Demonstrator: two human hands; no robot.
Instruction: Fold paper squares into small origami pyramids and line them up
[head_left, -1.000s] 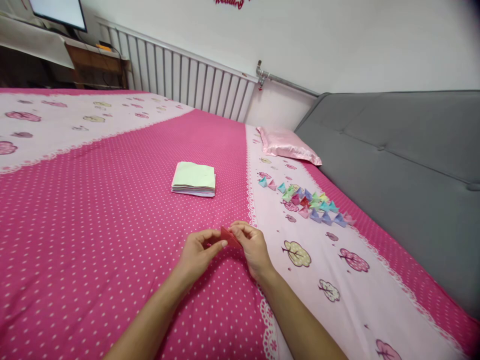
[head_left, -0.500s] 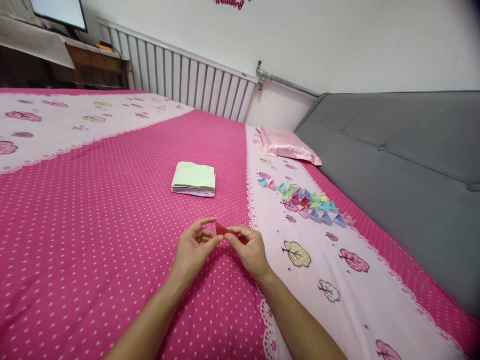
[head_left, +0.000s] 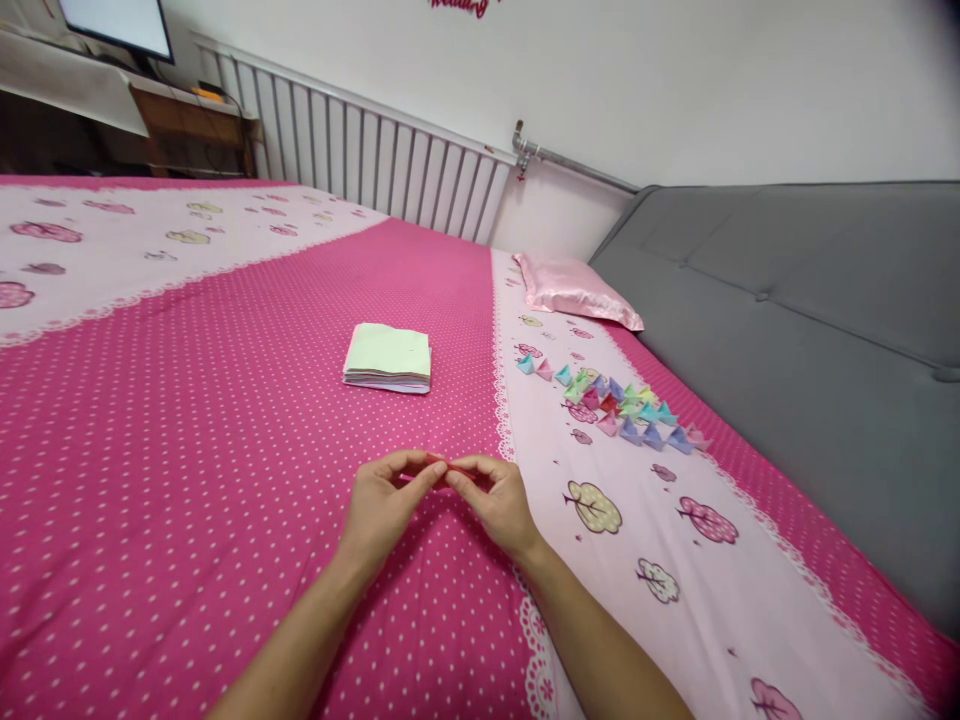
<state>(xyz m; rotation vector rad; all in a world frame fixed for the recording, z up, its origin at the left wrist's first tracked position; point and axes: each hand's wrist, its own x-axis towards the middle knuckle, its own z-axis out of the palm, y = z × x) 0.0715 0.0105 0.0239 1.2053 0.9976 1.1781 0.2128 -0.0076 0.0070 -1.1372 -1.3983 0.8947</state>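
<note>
A small piece of folded red paper [head_left: 436,459] is pinched between both hands above the pink dotted bedspread. My left hand [head_left: 386,505] is closed on its left end, thumb against forefinger. On the other end, my right hand [head_left: 496,500] is closed in the same kind of pinch. The fingers cover most of the paper, so its shape is hard to make out. Beyond the hands lies a stack of square paper sheets [head_left: 388,352], pale green on top. Several small folded paper boats [head_left: 609,405] in many colours stand in a cluster to the right.
A shiny pink pillow [head_left: 574,288] lies near the grey padded headboard [head_left: 780,300]. Along the far wall runs a white radiator [head_left: 367,135] with a pipe [head_left: 570,162]. A monitor [head_left: 120,28] stands on a desk at the far left.
My left fingers have closed onto the red paper's upright left corner, which has tipped down and is now mostly covered. The stack and the boats have not moved.
</note>
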